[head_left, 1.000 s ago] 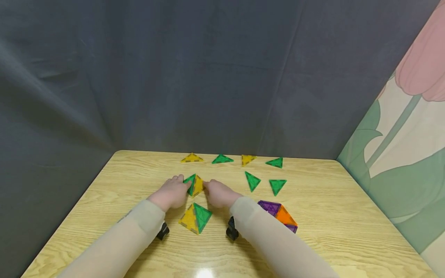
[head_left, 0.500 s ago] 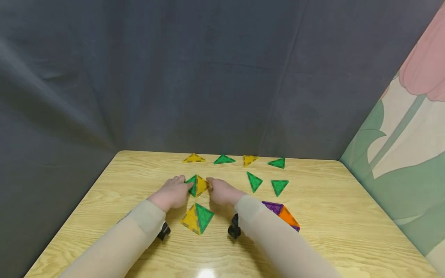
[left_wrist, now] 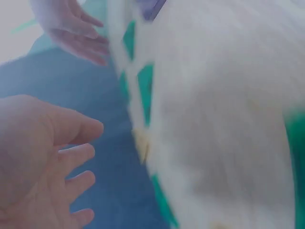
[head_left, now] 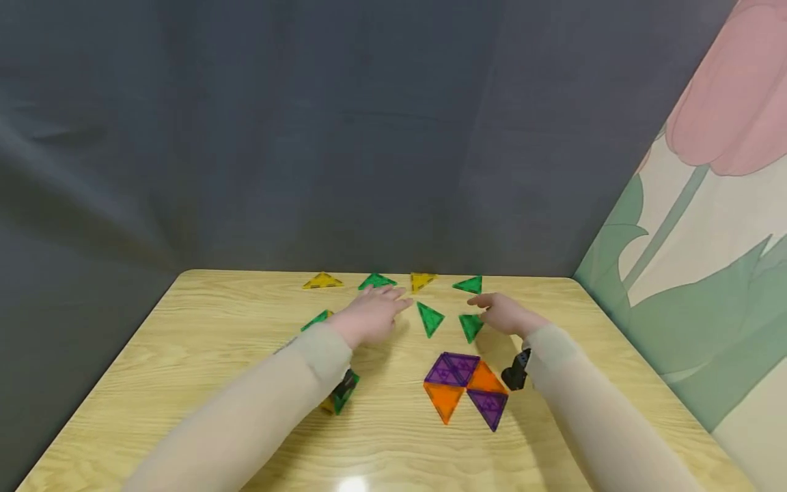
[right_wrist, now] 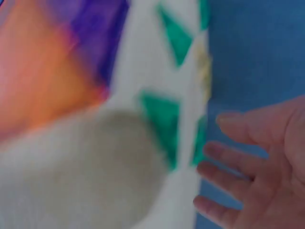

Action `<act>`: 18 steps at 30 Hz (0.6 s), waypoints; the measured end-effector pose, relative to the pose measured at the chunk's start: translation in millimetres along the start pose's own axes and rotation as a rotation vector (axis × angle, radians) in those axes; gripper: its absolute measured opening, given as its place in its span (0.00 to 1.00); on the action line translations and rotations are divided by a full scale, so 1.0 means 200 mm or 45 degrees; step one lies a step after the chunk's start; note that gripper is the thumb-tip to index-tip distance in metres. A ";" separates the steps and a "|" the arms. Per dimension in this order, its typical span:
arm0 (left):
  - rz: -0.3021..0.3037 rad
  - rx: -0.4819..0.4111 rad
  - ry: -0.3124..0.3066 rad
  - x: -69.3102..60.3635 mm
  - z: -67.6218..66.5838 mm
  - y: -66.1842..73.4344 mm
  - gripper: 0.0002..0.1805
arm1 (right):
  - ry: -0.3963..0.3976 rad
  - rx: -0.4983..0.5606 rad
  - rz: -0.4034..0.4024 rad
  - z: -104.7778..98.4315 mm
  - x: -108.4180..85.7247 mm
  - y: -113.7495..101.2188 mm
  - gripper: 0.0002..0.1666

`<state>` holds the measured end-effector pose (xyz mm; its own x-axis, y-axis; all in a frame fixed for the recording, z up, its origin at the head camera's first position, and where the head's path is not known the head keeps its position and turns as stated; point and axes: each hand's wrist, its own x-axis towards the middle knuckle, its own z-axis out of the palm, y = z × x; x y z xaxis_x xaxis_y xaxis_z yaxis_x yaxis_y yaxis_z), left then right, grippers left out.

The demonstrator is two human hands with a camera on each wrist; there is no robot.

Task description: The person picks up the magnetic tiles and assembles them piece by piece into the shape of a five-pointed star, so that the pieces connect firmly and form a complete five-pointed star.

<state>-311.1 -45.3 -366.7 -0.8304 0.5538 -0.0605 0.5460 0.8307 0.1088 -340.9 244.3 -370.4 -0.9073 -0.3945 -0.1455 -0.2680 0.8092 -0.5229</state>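
My left hand (head_left: pixel 371 316) hovers over the middle of the table, fingers spread and holding nothing. Just beyond it lies a green triangle tile (head_left: pixel 376 281). To its right is another green triangle tile (head_left: pixel 430 319). My right hand (head_left: pixel 505 314) is held above the table at the right, partly covering a third green triangle tile (head_left: pixel 471 326). Both wrist views show loosely extended fingers with nothing between them. Under my left forearm, one green-and-yellow tile shape (head_left: pixel 315 320) and a nearer green-and-yellow shape (head_left: pixel 346 396) are mostly hidden.
Purple tiles (head_left: pixel 453 369) and orange tiles (head_left: pixel 444 398) lie joined between my forearms. Along the far edge are two yellow triangles, one at left (head_left: pixel 322 281) and one farther right (head_left: pixel 422 281), plus a green triangle (head_left: pixel 470 285). A dark curtain (head_left: pixel 344 150) hangs behind.
Both hands have left the far green-and-yellow shape and moved right, the right hand farther. The purple and orange tiles are now uncovered, while my left forearm covers the green-and-yellow shapes.
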 end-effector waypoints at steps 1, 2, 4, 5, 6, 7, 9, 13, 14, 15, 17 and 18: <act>0.014 0.002 -0.033 0.04 0.02 0.03 0.32 | -0.023 -0.016 -0.003 0.01 0.00 0.04 0.28; 0.020 -0.007 -0.065 0.07 0.03 0.06 0.32 | -0.040 -0.034 -0.012 0.03 -0.01 0.07 0.29; 0.017 -0.020 -0.113 0.14 0.06 0.10 0.34 | -0.051 -0.050 -0.047 0.06 0.00 0.11 0.31; 0.010 -0.025 -0.127 0.17 0.08 0.11 0.36 | -0.047 -0.064 -0.068 0.08 0.01 0.12 0.32; -0.002 -0.034 -0.144 0.19 0.09 0.12 0.37 | -0.041 -0.083 -0.093 0.10 0.02 0.13 0.33; -0.014 -0.045 -0.159 0.22 0.10 0.12 0.38 | -0.029 -0.098 -0.112 0.12 0.03 0.14 0.34; -0.038 -0.066 -0.187 0.27 0.12 0.11 0.40 | -0.011 -0.122 -0.140 0.15 0.05 0.14 0.36; -0.086 -0.143 -0.249 0.34 0.15 0.11 0.46 | 0.027 -0.186 -0.122 0.18 0.06 0.14 0.38; -0.088 -0.147 -0.258 0.35 0.15 0.12 0.47 | 0.040 -0.207 -0.116 0.18 0.06 0.14 0.38; -0.088 -0.143 -0.265 0.35 0.15 0.13 0.47 | 0.051 -0.215 -0.104 0.18 0.06 0.14 0.37; -0.074 -0.113 -0.266 0.36 0.14 0.15 0.46 | 0.077 -0.245 -0.096 0.18 0.06 0.14 0.36; -0.061 -0.086 -0.261 0.36 0.15 0.16 0.45 | 0.091 -0.256 -0.098 0.18 0.05 0.14 0.35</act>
<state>-349.8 23.3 -396.6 -0.8117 0.5197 -0.2666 0.4923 0.8543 0.1666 -346.6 247.3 -416.5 -0.9004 -0.4324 -0.0479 -0.3901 0.8512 -0.3511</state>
